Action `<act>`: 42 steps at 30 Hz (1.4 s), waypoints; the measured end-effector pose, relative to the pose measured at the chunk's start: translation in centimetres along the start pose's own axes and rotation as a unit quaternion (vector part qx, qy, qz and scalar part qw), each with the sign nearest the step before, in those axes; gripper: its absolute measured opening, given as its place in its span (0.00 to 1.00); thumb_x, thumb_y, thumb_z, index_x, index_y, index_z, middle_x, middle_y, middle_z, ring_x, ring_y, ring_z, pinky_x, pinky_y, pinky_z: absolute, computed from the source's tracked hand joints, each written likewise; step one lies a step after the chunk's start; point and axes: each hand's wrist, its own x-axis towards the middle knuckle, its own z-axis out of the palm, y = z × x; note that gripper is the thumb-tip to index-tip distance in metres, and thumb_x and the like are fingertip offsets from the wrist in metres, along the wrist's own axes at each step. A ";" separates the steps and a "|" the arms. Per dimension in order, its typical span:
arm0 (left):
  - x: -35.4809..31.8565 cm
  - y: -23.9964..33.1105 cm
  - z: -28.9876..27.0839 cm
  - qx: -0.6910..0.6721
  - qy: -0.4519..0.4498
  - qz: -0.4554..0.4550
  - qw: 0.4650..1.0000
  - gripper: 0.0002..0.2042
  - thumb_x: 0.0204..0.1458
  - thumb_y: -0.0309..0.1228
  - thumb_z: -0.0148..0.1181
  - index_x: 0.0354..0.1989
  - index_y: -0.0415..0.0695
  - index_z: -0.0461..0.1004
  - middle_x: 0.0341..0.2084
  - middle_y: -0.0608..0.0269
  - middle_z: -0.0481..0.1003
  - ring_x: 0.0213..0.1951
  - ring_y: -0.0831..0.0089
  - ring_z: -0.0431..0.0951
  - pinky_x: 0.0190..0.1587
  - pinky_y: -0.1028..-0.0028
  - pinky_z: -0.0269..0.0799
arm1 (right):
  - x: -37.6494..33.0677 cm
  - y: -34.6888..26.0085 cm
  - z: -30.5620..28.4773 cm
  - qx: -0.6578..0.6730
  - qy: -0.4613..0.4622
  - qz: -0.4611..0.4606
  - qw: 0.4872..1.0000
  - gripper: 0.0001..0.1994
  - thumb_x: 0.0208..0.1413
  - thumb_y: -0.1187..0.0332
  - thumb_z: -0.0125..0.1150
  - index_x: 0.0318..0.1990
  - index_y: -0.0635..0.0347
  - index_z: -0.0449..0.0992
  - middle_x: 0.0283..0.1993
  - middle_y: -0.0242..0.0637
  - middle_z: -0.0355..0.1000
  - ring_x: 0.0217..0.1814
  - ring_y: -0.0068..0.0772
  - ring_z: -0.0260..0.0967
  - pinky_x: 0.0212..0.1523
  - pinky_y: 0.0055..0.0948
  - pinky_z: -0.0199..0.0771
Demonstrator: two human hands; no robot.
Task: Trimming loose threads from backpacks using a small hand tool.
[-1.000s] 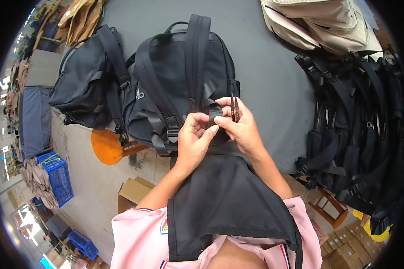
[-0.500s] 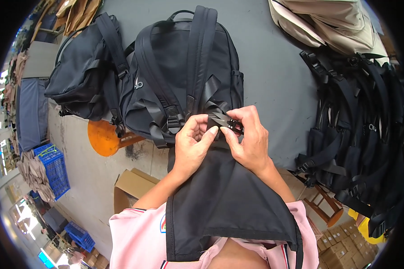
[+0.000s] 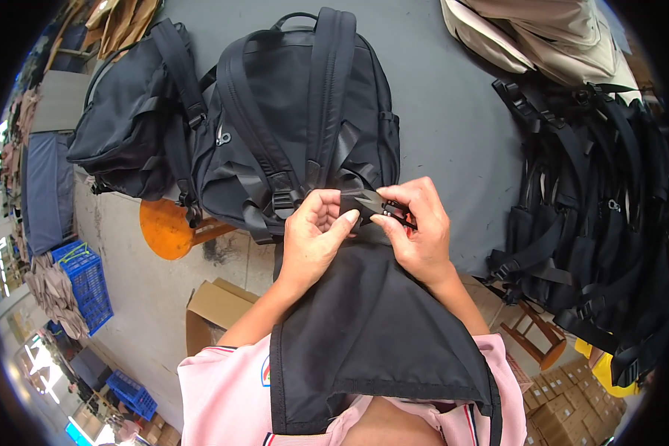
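Observation:
A black backpack (image 3: 290, 111) lies straps-up on the grey table (image 3: 453, 126). My left hand (image 3: 312, 238) and my right hand (image 3: 420, 230) meet at its lower right corner, pinching a black strap end with a plastic buckle (image 3: 368, 202) between thumbs and forefingers. My right hand also grips a small dark tool, mostly hidden in the fist. A black apron (image 3: 372, 327) hangs from my chest below both hands and covers my forearms' lower parts.
A second black backpack (image 3: 126, 126) lies at the left table edge. A pile of black straps and bags (image 3: 595, 208) fills the right. Beige bags (image 3: 543, 37) lie at the top right. Below the table stand an orange stool (image 3: 167, 230), cardboard boxes (image 3: 215, 305) and blue crates (image 3: 89, 282).
Both hands have shifted slightly toward me along the backpack's lower edge while keeping hold of the strap buckle; the view has tilted a little.

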 end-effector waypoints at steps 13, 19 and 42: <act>0.8 3.4 -2.3 0.305 -0.032 0.217 0.927 0.09 0.47 0.27 0.64 0.35 0.36 0.75 0.33 0.62 0.68 0.29 0.80 0.68 0.32 0.82 0.63 | 0.9 1.7 2.4 0.471 -0.206 0.257 0.819 0.06 0.50 0.77 0.65 0.33 0.64 0.74 0.33 0.23 0.62 0.37 0.13 0.61 0.41 0.17 0.65; 3.7 2.2 -1.9 -0.099 -0.048 -0.047 0.993 0.06 0.54 0.30 0.59 0.35 0.41 0.72 0.26 0.65 0.75 0.24 0.78 0.76 0.27 0.81 0.73 | 0.1 1.0 2.5 0.353 -0.028 0.233 0.906 0.14 0.50 0.75 0.64 0.44 0.62 0.68 0.37 0.29 0.67 0.37 0.16 0.64 0.41 0.18 0.67; 4.1 2.5 -0.4 -0.080 -0.060 -0.076 0.992 0.10 0.52 0.29 0.61 0.38 0.37 0.70 0.28 0.59 0.78 0.27 0.73 0.79 0.32 0.79 0.75 | 0.0 0.6 -0.2 0.359 0.070 0.270 0.891 0.06 0.57 0.70 0.59 0.38 0.61 0.71 0.30 0.28 0.65 0.22 0.12 0.57 0.23 0.14 0.60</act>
